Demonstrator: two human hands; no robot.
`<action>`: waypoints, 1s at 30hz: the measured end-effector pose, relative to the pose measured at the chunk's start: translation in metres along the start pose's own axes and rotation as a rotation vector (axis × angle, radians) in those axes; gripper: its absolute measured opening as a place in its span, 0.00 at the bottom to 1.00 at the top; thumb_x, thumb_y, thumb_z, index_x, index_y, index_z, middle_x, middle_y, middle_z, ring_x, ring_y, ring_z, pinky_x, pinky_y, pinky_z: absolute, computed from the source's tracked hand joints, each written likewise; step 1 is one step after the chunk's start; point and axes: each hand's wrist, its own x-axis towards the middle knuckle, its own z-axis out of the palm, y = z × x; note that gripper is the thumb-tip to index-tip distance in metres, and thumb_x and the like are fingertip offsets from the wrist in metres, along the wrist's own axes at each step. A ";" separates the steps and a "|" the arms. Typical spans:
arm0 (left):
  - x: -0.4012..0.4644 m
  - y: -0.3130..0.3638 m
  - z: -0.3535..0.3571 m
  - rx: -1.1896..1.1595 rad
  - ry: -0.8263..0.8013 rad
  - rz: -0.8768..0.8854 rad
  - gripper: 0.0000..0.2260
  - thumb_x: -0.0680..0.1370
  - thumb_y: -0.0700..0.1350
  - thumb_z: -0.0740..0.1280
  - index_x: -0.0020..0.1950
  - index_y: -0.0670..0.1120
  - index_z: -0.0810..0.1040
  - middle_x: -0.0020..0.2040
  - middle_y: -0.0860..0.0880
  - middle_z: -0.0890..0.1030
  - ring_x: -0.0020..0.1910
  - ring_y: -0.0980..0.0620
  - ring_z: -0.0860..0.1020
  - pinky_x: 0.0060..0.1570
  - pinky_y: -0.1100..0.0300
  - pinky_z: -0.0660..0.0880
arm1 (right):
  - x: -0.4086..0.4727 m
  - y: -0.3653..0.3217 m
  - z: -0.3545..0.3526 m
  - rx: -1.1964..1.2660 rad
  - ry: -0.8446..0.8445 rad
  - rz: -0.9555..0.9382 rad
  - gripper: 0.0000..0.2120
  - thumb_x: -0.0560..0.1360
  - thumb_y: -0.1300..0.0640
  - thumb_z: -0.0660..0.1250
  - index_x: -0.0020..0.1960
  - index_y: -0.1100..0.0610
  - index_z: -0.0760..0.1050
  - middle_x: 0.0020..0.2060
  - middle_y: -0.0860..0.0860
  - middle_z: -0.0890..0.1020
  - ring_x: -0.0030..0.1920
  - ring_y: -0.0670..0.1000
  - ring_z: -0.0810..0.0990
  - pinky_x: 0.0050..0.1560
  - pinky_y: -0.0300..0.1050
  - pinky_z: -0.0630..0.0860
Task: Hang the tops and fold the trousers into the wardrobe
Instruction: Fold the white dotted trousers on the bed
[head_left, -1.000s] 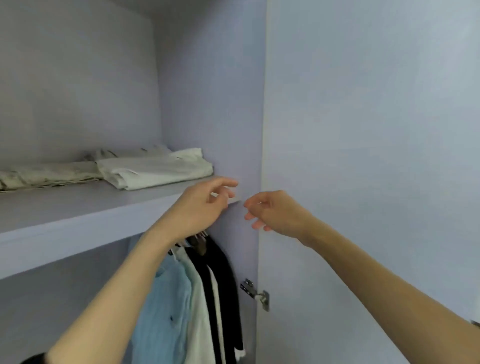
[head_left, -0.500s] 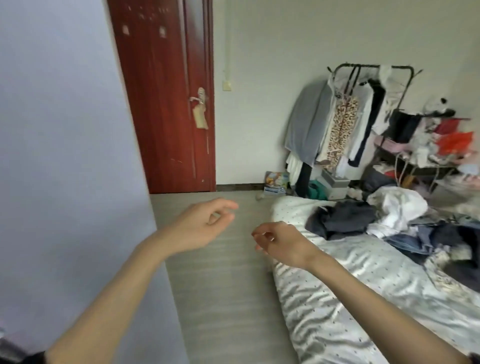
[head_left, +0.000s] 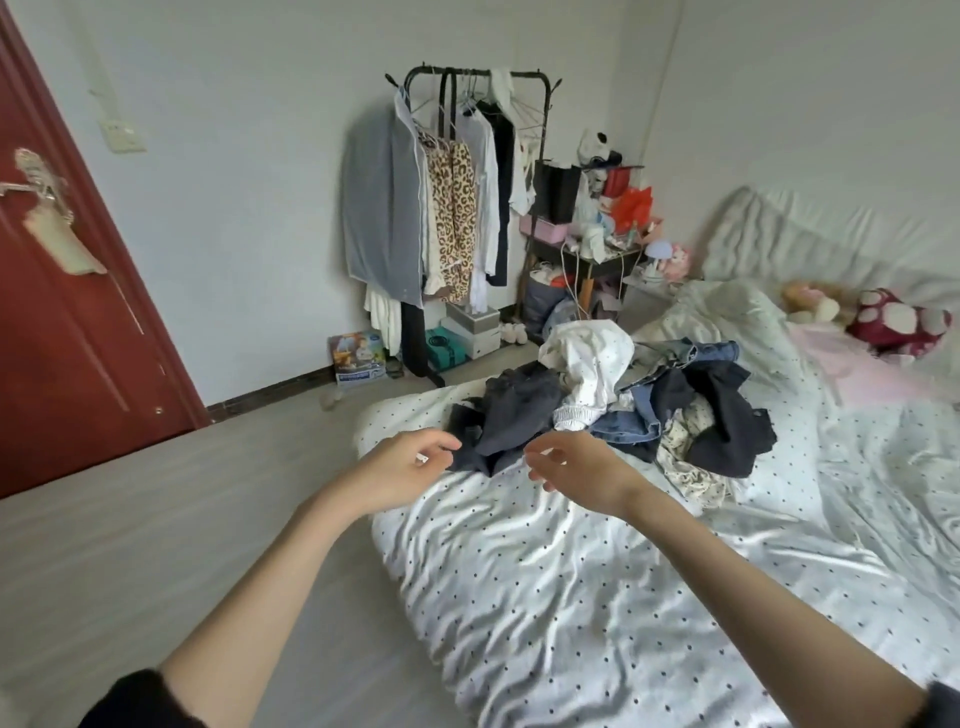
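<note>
A heap of loose clothes lies on the bed (head_left: 597, 597), which has a white dotted sheet. In the heap I see a dark grey garment (head_left: 514, 415) at the near left, a white dotted top (head_left: 592, 364) on top, blue jeans (head_left: 628, 431) and a black garment (head_left: 727, 421) to the right. My left hand (head_left: 395, 473) hovers just left of the dark grey garment, fingers loosely curled, holding nothing. My right hand (head_left: 576, 467) hovers just in front of the heap, fingers relaxed and empty. The wardrobe is out of view.
A black clothes rack (head_left: 452, 208) with hung garments stands against the far wall. A cluttered side table (head_left: 592, 228) is beside it, boxes (head_left: 467, 332) below. A red door (head_left: 67, 312) is at the left. Soft toys (head_left: 893, 317) lie at the bed's head. Grey floor (head_left: 182, 519) runs along the bed.
My view has swung from the wardrobe shelf and hanging tops round to the bed. Both empty hands now reach out near the clothes heap.
</note>
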 end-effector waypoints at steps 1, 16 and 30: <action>0.026 -0.005 0.000 0.009 -0.029 -0.007 0.08 0.81 0.47 0.58 0.57 0.57 0.73 0.57 0.53 0.78 0.54 0.54 0.77 0.54 0.59 0.73 | 0.017 0.009 -0.005 0.020 0.019 0.026 0.14 0.79 0.55 0.59 0.56 0.64 0.76 0.49 0.61 0.82 0.50 0.61 0.80 0.44 0.45 0.73; 0.349 -0.002 0.103 0.060 -0.316 0.009 0.14 0.82 0.46 0.56 0.67 0.51 0.72 0.64 0.52 0.75 0.59 0.58 0.72 0.50 0.72 0.68 | 0.260 0.207 -0.099 -0.022 0.186 0.377 0.15 0.79 0.56 0.58 0.63 0.58 0.74 0.57 0.57 0.80 0.57 0.58 0.78 0.56 0.48 0.74; 0.565 -0.056 0.173 0.117 -0.286 -0.049 0.16 0.82 0.41 0.55 0.70 0.46 0.70 0.67 0.51 0.73 0.65 0.55 0.71 0.54 0.76 0.60 | 0.522 0.360 -0.102 -0.381 0.184 0.556 0.25 0.78 0.42 0.59 0.67 0.58 0.66 0.63 0.55 0.72 0.65 0.57 0.69 0.62 0.53 0.65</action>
